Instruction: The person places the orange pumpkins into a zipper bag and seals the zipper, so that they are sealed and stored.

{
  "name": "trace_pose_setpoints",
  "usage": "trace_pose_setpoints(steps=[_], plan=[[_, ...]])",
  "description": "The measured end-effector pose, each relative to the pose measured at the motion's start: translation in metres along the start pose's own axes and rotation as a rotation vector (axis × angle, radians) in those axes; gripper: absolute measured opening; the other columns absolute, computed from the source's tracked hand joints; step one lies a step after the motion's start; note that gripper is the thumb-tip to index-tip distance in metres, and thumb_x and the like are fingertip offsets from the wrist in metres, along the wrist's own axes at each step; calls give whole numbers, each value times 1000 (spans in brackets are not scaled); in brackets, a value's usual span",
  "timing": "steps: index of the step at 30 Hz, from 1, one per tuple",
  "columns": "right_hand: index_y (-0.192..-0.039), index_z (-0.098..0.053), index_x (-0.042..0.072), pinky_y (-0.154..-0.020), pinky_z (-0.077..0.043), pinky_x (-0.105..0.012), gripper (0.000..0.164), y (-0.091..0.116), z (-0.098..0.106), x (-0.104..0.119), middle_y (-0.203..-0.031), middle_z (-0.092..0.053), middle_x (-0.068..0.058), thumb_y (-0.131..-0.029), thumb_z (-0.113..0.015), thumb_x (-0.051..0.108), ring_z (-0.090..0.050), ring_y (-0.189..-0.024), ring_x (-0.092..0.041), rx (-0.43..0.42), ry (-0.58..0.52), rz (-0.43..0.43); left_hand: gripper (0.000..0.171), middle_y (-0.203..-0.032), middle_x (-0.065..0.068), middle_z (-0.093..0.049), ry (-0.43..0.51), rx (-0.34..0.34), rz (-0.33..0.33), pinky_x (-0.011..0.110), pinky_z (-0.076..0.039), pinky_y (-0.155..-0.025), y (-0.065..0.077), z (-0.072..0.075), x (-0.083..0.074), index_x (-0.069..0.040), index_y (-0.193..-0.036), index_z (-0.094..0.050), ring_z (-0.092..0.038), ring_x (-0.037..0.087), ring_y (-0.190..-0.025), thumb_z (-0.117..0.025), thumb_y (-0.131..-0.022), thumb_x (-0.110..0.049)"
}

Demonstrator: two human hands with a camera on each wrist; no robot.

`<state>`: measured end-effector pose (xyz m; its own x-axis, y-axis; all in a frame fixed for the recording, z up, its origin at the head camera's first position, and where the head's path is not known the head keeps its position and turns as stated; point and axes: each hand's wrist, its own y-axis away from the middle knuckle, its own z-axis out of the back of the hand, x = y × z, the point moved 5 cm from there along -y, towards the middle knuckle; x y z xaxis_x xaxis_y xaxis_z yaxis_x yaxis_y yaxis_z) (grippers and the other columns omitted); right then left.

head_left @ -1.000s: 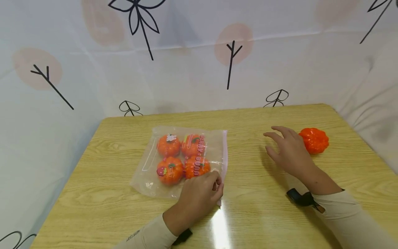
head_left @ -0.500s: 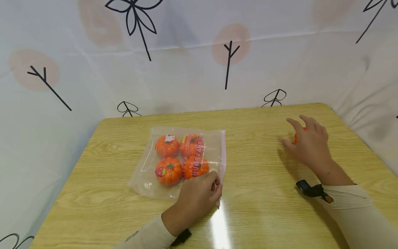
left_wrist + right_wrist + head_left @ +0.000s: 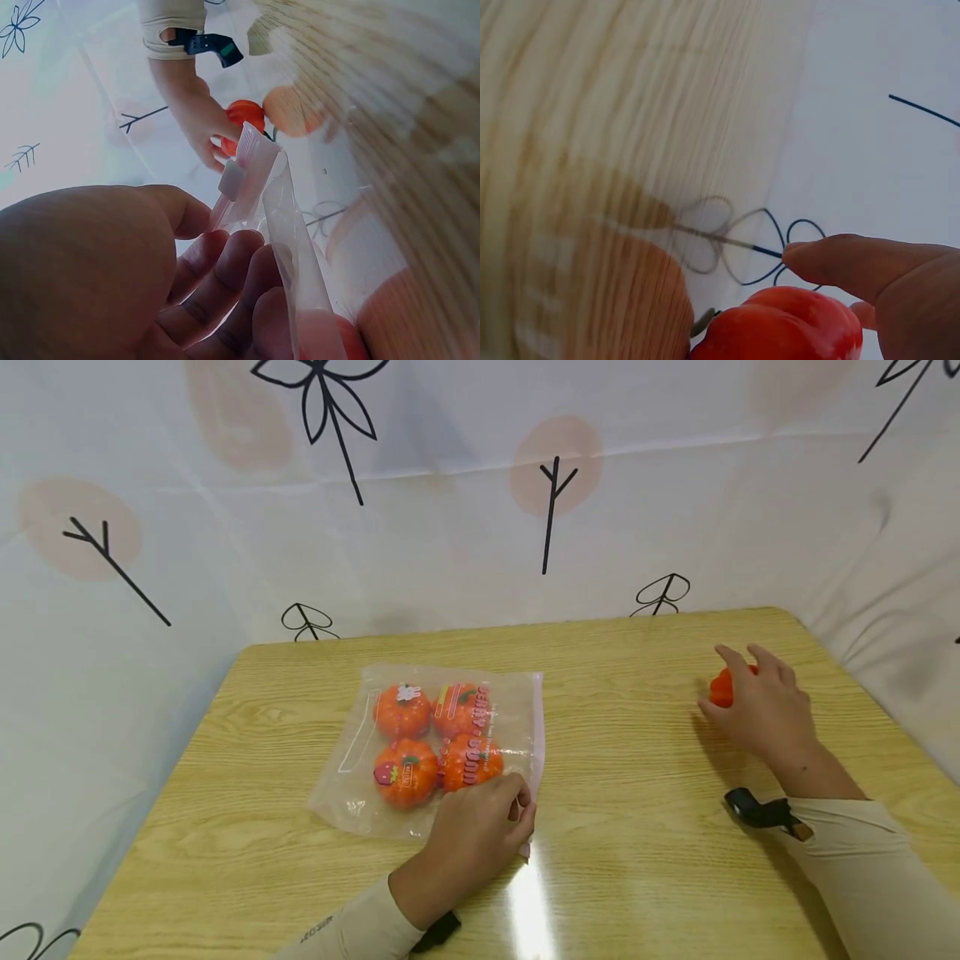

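Observation:
My left hand (image 3: 480, 827) pinches the near corner of a clear slider zip bag (image 3: 341, 802) between thumb and index finger. In the left wrist view the bag's white slider (image 3: 232, 180) sits just beyond the thumb. Inside the bag lie several small orange toy pumpkins (image 3: 405, 774) with green stems. At the table's right side, my right hand (image 3: 772, 710) is spread over another toy pumpkin (image 3: 722, 688), partly hiding it. In the right wrist view, a gap shows between an extended finger and this pumpkin (image 3: 780, 330); its stem points toward the table.
The wood-grain table (image 3: 615, 877) has a glossy top that reflects light. A white cloth (image 3: 450, 552) with line-drawn plants rises behind its far edge and along the sides. Black camera straps (image 3: 761, 812) sit at the wrists.
My right hand has moved to the right, from the left of the loose pumpkin to over it, its fingers now around its upper part. The left hand and the bag have stayed in place.

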<state>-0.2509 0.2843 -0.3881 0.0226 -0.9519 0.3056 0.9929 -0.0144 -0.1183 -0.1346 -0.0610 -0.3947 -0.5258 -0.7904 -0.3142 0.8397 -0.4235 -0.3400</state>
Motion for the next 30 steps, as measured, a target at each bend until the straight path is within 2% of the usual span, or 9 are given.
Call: trace_pose_setpoints(steps=[7, 14, 22, 30], plan=[[-155, -25, 5, -83, -37, -77, 83, -1, -1, -5, -145, -25, -43, -87, -71, 22, -28, -122, -68, 44, -5, 13, 12, -66, -15, -51, 4, 4, -2, 11, -27, -45, 0, 0, 0, -22, -85, -61, -37, -5, -52, -69, -91, -28], [-150, -31, -1, -80, -43, -74, 78, 0, -1, -6, -142, -28, -43, -88, -72, 24, -31, -118, -65, 58, 0, 33, 12, -66, -15, -50, 12, 20, 6, 12, -28, -45, 0, -1, 1, -22, -85, -62, -37, -5, -53, -69, -91, -28], [-153, -27, -3, -75, -47, -69, 88, 0, -1, 8, -140, -32, -41, -90, -70, 42, -38, -114, -58, 59, -15, 30, 12, -67, -14, -52, 17, 19, 0, 11, -28, -45, 0, 0, 0, -21, -86, -62, -37, -5, -53, -69, -91, -28], [-145, -36, -5, -78, -49, -70, 79, 1, -9, 24, -137, -35, -43, -89, -71, 40, -42, -109, -59, 64, -46, 77, 12, -67, -15, -51, 12, 8, -6, 11, -28, -45, 0, 0, 0, -21, -85, -61, -37, -5, -53, -70, -90, -27]])
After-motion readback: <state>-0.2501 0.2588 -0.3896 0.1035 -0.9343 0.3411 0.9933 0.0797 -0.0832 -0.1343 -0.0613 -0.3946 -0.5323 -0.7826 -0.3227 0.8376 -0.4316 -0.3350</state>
